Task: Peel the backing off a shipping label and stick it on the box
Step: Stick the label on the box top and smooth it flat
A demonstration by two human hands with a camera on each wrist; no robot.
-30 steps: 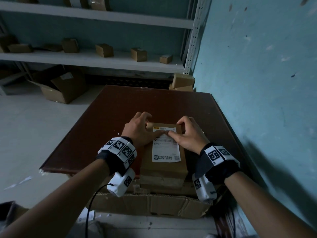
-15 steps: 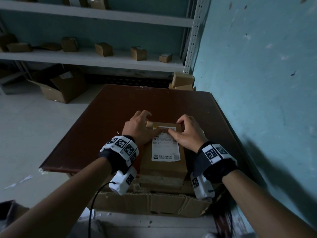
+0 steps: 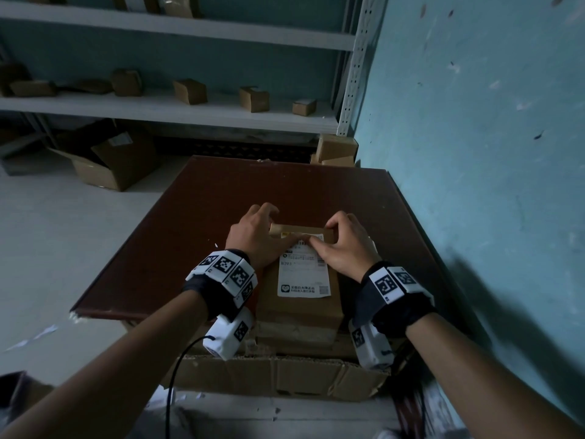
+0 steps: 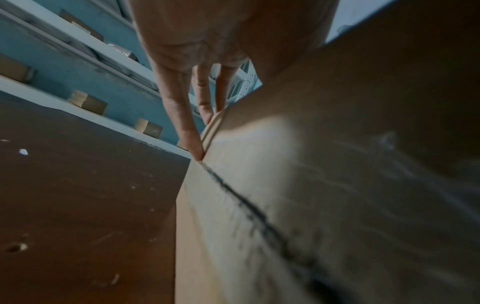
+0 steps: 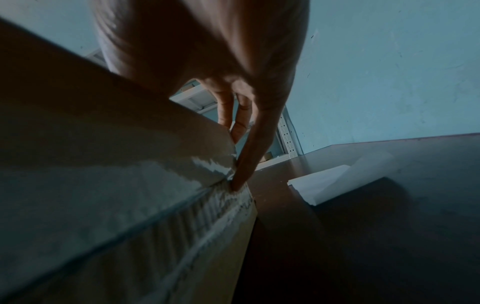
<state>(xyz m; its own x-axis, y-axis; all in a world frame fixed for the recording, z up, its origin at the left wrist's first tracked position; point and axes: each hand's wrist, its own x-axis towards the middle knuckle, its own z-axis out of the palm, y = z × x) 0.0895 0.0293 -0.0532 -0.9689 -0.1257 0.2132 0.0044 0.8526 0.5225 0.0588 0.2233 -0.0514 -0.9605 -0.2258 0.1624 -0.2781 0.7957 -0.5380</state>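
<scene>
A brown cardboard box [image 3: 299, 313] lies on the dark red table [image 3: 190, 236], with the white shipping label [image 3: 304, 280] flat on its top. My left hand [image 3: 254, 234] and right hand [image 3: 346, 245] sit at the box's far corners. Both thumbs meet on the label's far end and press it down. In the left wrist view my fingers [image 4: 182, 123] reach straight down the side of the box [image 4: 311, 195]. Those of the right hand, my fingers [image 5: 249, 156], likewise touch the side of the box [image 5: 103, 174]. A white sheet [image 5: 337, 181], perhaps the backing, lies on the table to the right.
The teal wall [image 3: 474, 153] runs close along the table's right edge. Flattened cardboard [image 3: 278, 375] lies under the box at the near edge. Small boxes [image 3: 335, 148] stand behind the far right corner. Shelves [image 3: 158, 109] hold several small boxes, and an open carton [image 3: 107, 166] sits on the floor.
Both thumbs have crept slightly toward the label's far edge. The hands and box otherwise stay in place.
</scene>
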